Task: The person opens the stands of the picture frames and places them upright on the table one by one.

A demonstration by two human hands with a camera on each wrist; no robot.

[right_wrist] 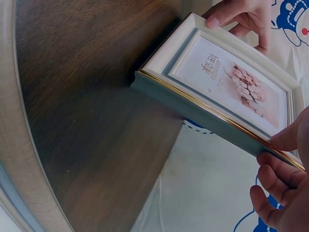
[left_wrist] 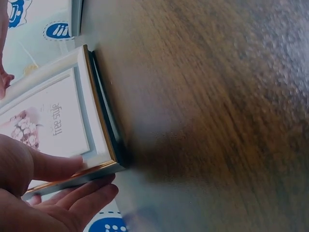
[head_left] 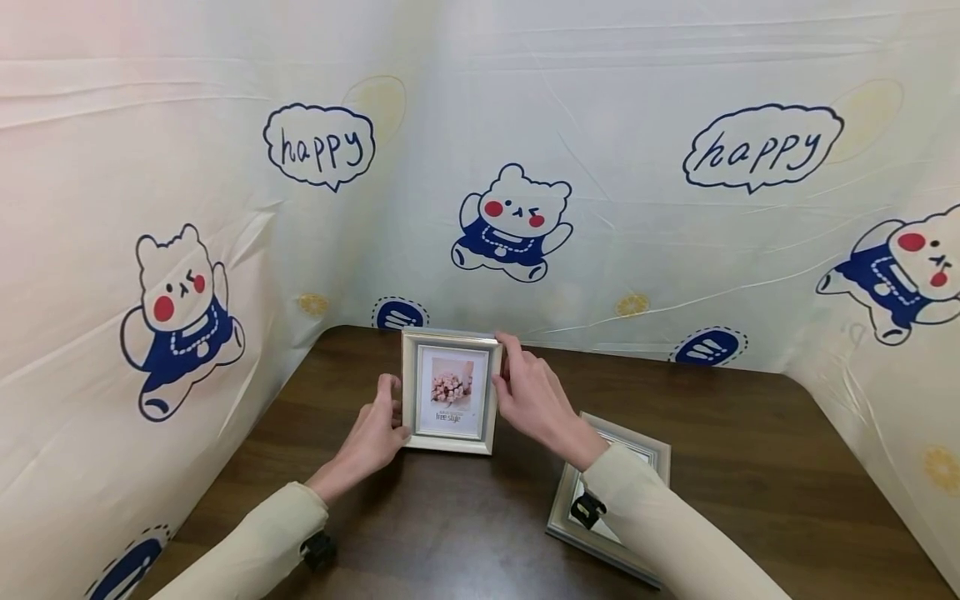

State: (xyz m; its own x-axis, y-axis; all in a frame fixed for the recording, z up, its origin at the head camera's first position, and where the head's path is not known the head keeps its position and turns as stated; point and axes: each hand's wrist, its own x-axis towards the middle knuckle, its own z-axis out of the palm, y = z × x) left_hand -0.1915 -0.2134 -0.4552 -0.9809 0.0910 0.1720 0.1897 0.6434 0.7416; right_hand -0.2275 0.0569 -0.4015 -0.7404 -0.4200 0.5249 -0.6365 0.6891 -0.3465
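A small picture frame point(head_left: 450, 447) with a pale gold border and a pink flower print stands upright near the back of the table, facing me. My left hand point(head_left: 377, 423) grips its lower left edge; in the left wrist view the thumb point(left_wrist: 58, 166) lies on the front border and the other fingers are behind. At the upper right edge, my right hand point(head_left: 534, 392) pinches the frame, thumb in front and fingers at the side and back, as the right wrist view shows. The bottom edge is close over the dark tabletop.
A second, larger frame point(head_left: 562, 500) lies flat on the wooden table point(head_left: 757, 467), partly hidden under my right forearm. A pale curtain point(head_left: 615, 75) with cartoon bears and "happy" bubbles hangs behind and at both sides of the table.
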